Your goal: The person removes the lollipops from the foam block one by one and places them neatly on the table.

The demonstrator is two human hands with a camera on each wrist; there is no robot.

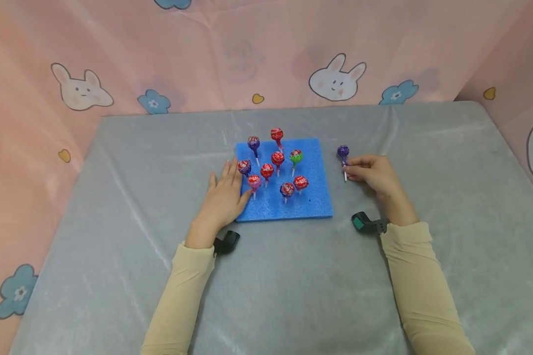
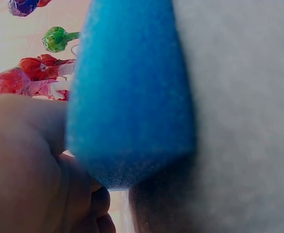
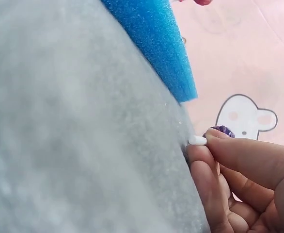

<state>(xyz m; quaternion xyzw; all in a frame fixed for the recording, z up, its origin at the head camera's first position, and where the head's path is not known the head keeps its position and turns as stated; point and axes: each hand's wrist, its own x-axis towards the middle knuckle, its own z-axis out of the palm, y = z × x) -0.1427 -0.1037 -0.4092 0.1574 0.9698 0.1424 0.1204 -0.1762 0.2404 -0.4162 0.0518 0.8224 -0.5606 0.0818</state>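
Note:
A blue foam block (image 1: 313,197) lies on the table with several wrapped lollipops standing in it by their sticks, mostly red, such as this red lollipop (image 1: 267,171), plus a green lollipop (image 1: 296,157) and purple ones. My left hand (image 1: 222,199) rests along the block's left edge, fingers straight and thumb near the front left corner. To the right of the block, my right hand (image 1: 373,176) pinches a purple lollipop (image 1: 343,152) by its white stick, candy end up. In the right wrist view the stick's tip (image 3: 197,140) pokes out between thumb and finger.
A grey cloth covers the table (image 1: 293,286). Behind it hangs a pink curtain (image 1: 204,59) printed with rabbits and flowers. Each wrist wears a dark strapped camera, like the right wrist camera (image 1: 364,223).

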